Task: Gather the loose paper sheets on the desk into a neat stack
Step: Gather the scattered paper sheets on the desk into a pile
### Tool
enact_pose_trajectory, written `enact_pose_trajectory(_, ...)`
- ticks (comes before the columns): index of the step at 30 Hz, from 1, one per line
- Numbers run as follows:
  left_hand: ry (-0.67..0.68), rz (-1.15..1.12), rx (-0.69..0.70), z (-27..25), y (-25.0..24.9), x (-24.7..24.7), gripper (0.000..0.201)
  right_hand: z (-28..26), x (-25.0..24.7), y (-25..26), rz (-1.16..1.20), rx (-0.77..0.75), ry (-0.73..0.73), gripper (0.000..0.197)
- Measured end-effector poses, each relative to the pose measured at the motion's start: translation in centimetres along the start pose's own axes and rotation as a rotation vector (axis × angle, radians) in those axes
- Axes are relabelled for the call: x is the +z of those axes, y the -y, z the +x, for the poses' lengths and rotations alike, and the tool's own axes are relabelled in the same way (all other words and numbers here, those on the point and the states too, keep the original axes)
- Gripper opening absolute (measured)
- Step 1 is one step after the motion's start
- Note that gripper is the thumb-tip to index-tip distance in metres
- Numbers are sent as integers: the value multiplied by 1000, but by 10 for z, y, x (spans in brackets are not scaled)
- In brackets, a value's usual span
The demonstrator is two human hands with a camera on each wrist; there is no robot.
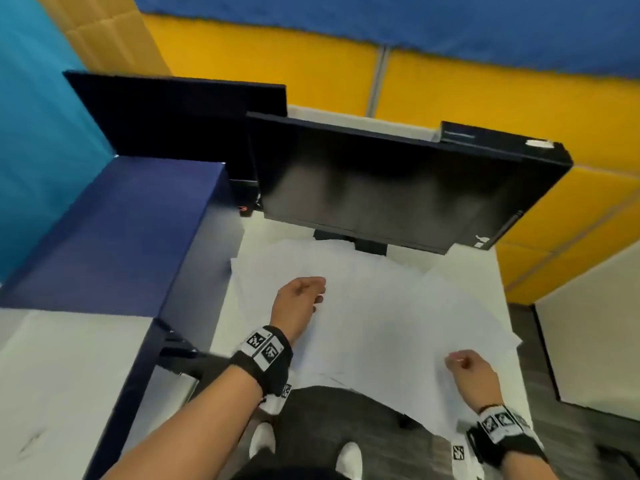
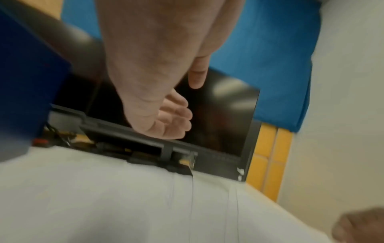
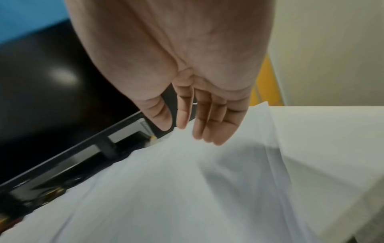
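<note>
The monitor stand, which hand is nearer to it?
Left. The left hand hovers over the paper sheets just short of the monitor stand; the right hand is back at the desk's near edge.

**Bare forearms, tagged wrist straps, white shoes**

Both forearms are bare, with no sleeves in view. The left hand (image 1: pixel 298 303) has a black strap (image 1: pixel 263 363) behind it at the wrist, topped by a white block printed with two black-and-white square code markers; another small marker shows on the strap's underside. The right hand (image 1: pixel 472 374) has a matching strap (image 1: pixel 504 429) at its wrist, also carrying white marker tiles. Below the left strap, dark trousers (image 1: pixel 346 414) and two white shoe tips (image 1: pixel 349 457) show.
</note>
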State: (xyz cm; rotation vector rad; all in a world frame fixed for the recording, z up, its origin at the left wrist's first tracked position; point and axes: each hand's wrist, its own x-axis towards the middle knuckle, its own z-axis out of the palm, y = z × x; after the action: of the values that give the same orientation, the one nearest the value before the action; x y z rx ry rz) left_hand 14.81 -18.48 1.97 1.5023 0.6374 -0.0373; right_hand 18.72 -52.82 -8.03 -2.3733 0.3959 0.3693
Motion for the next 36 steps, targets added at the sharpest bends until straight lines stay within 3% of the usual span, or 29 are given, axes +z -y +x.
enact_pose_trajectory(2, 55, 94, -68, 39, 14, 29, 12, 30, -6, -1, 2, 70, -67, 19)
enact_pose_trajectory(5, 123, 338, -155, 97, 44, 61, 43, 69, -13, -3, 4, 146, -96, 33)
enact_pose_trajectory(9, 163, 576, -196, 144, 64, 83, 54, 111, -23, -12, -97, 299, -125, 45)
enact_pose_trajectory(11, 50, 697, -219, 163, 71, 82, 62, 126, -29, -18, -161, 409, -160, 50)
enact_pose_trajectory(15, -325, 886, -355, 183, 77, 64, 86, 145, -35, -29, -138, 678, -194, 70)
enact_pose_trajectory(19, -396, 877, -435, 195, 87, 55, 91, 154, -26, -26, -132, 720, -169, 73)
enact_pose_trajectory(25, -283, 791, -342, 201, 90, 64, 95, 161, 4, 13, -21, 447, -71, 45)
enact_pose_trajectory(28, -240, 802, -202, 200, 86, 59, 79, 164, 5, 16, 59, 284, -61, 38)
enact_pose_trajectory(31, -88, 828, -41, 197, 82, 59, 55, 165, -3, 2, 75, 417, -195, 49)
enact_pose_trajectory(34, 121, 930, -38, 189, 82, 82, 59, 162, 4, 3, -49, 608, -180, 56)
enact_pose_trajectory(36, 164, 949, -37, 187, 80, 103, 60, 160, 17, 16, -97, 549, -130, 50)
